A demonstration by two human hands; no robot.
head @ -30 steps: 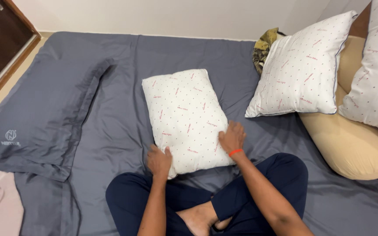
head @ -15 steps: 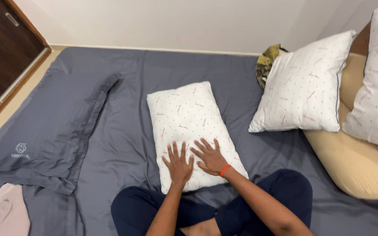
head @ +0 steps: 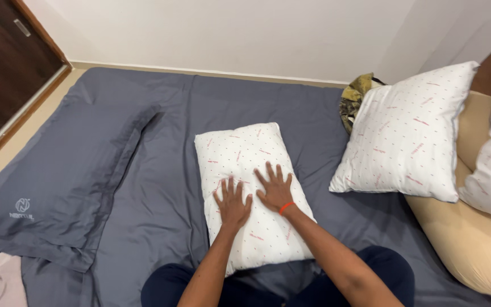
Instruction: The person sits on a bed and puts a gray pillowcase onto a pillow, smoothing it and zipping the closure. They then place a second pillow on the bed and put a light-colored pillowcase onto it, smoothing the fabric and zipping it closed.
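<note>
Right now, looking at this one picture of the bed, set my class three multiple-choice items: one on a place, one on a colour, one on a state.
1. Where do both hands rest?
A. on the white dotted pillow in the middle
B. on the grey pillowcase
C. on the beige bolster

2. What colour is the sheet?
A. green
B. grey-blue
C. red

3. How are the fingers?
A. curled in fists
B. pinching a corner
C. spread flat

Key:
1 A, the left hand and right hand lie on the white dotted pillow.
2 B, the sheet is grey-blue.
3 C, the fingers lie open, palms down.
</note>
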